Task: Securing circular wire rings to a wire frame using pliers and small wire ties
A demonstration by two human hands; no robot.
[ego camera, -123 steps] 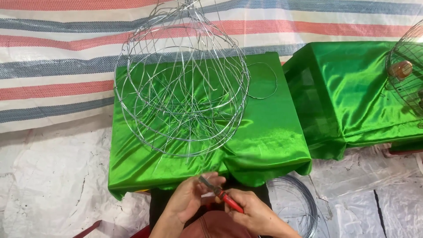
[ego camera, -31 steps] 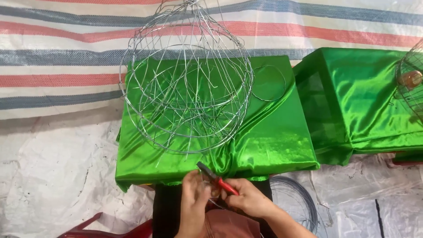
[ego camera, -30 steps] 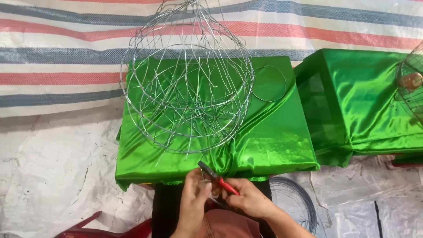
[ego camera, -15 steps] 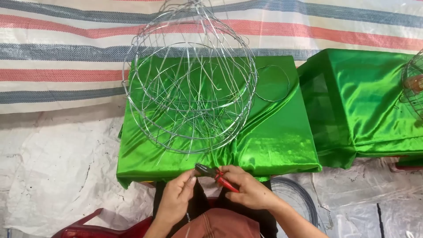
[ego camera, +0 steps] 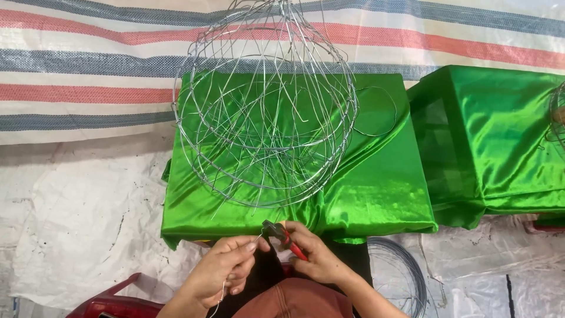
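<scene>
My right hand [ego camera: 318, 259] grips red-handled pliers [ego camera: 283, 238] just below the front edge of a low table draped in green satin cloth [ego camera: 376, 194]. The plier jaws bite a thin silver wire [ego camera: 254, 240] that my left hand [ego camera: 226, 271] pinches between its fingers; the wire trails down past my left wrist. Above my hands, a round frame of bent silver wire [ego camera: 265, 106] stands on the green cloth, with several loose wire ends crossing inside it.
A second green-draped table [ego camera: 494, 135] stands to the right with another wire frame [ego camera: 558, 118] at the frame edge. A coil of wire [ego camera: 406, 277] lies on the white floor sheet. A red object [ego camera: 112, 303] sits at lower left. A striped tarp [ego camera: 88, 65] hangs behind.
My hands have moved up towards the table's front edge. The left hand has drawn slightly apart from the right, stretching the thin wire out from the plier jaws.
</scene>
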